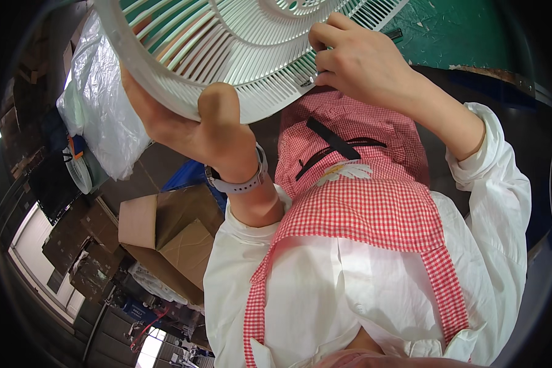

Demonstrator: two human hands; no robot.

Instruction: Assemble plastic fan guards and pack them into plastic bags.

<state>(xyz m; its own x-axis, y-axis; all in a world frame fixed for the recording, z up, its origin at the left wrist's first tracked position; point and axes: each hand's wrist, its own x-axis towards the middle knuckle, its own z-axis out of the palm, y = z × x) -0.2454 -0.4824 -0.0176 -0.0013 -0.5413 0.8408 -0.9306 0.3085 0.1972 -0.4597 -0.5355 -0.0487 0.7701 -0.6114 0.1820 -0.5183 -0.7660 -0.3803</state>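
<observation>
A large round white plastic fan grille [258,98] is tilted at the top of the view, over the green tabletop's near edge. My left hand [217,126] grips its lower left rim, thumb pressed on the near side and fingers behind the ribs, partly seen through the slots. At the rim's right part, my right hand [365,61] is closed with the fingers curled. A slim dark tool [395,34] seems to pass through it: a dark end shows behind the hand and a small tip near the rim. The fingers hide the rest, so its exact kind is unclear.
The green tabletop [460,34] has a worn edge and white scraps on it. Clear plastic wrapping [104,104] hangs at the left. An open cardboard box [171,236] stands at the lower left, near stacked brown cartons [95,270]. Another white grille [78,172] leans farther left.
</observation>
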